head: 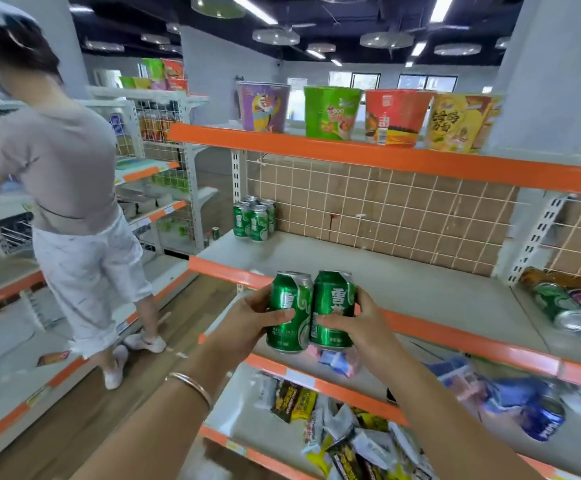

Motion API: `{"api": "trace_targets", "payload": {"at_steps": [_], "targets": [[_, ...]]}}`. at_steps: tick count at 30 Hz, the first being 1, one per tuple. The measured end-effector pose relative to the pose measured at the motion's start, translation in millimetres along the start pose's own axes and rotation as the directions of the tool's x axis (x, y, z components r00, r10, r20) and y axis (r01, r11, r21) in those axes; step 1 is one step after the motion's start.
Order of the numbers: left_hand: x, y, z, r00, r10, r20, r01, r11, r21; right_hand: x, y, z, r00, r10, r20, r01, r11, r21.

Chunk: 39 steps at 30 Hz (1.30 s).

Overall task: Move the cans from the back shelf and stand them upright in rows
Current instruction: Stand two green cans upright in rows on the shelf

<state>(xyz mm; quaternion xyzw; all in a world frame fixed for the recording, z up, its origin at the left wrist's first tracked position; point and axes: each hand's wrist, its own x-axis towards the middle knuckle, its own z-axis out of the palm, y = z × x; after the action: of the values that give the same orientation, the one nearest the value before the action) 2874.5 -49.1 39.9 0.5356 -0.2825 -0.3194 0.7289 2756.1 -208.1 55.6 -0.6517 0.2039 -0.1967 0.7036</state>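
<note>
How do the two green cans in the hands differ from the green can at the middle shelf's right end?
The held cans stand upright; the right-end can lies on its side. The left hand and right hand grip the held cans in the air; the right-end can rests on the shelf, untouched. Both look the same green.

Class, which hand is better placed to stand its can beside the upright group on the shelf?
Probably the left hand: the left can it grips is nearer the upright group at the left rear of the shelf; the right hand, gripping the right can, would have to cross over.
</note>
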Motion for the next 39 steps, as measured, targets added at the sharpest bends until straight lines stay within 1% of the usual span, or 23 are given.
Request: {"api": "trace_targets", "payload": {"at_steps": [7, 12, 18, 22, 25, 29, 33, 36, 39], "targets": [[47.2, 8.6, -68.9, 0.999, 0.034, -0.005, -0.034, 0.998, -0.057, 66.7, -3.8, 55.0, 1.000, 0.004, 0.010, -0.004, 1.000, -0.004], [97.0, 9.0, -112.8, 0.999, 0.049, -0.015, -0.050, 0.993, -0.111, 130.2, 0.6, 86.5, 1.000, -0.024, -0.018, 0.024, 1.000, -0.007], [146.3, 20.8, -161.4, 0.996, 0.086, -0.015, -0.087, 0.994, -0.070, 186.9, 3.1, 123.7, 0.998, -0.054, -0.036, 0.055, 0.998, 0.014], [171.5, 20.9, -195.7, 0.995, 0.091, 0.031, -0.088, 0.993, -0.082, 222.2, 12.9, 147.7, 0.996, -0.069, -0.058, 0.071, 0.997, 0.030], [197.7, 19.3, -226.4, 0.991, 0.114, 0.067, -0.113, 0.993, -0.021, 253.8, 27.2, 166.5, 0.990, -0.112, -0.081, 0.116, 0.992, 0.043], [229.7, 7.4, -269.8, 0.991, 0.097, 0.090, -0.100, 0.995, 0.029, 290.1, 57.4, 188.0, 0.980, -0.142, -0.142, 0.149, 0.988, 0.043], [255.1, -7.1, -299.2, 0.994, 0.064, 0.087, -0.065, 0.998, 0.013, 326.8, 88.6, 206.5, 0.968, -0.148, -0.202, 0.149, 0.989, -0.012], [275.9, -15.6, -311.1, 0.993, 0.056, 0.102, -0.060, 0.997, 0.040, 353.9, 104.4, 212.5, 0.956, -0.158, -0.247, 0.154, 0.987, -0.034], [296.8, -24.4, -319.6, 0.994, 0.046, 0.097, -0.048, 0.999, 0.011, 375.5, 114.9, 214.7, 0.945, -0.202, -0.257, 0.189, 0.979, -0.076]]}}
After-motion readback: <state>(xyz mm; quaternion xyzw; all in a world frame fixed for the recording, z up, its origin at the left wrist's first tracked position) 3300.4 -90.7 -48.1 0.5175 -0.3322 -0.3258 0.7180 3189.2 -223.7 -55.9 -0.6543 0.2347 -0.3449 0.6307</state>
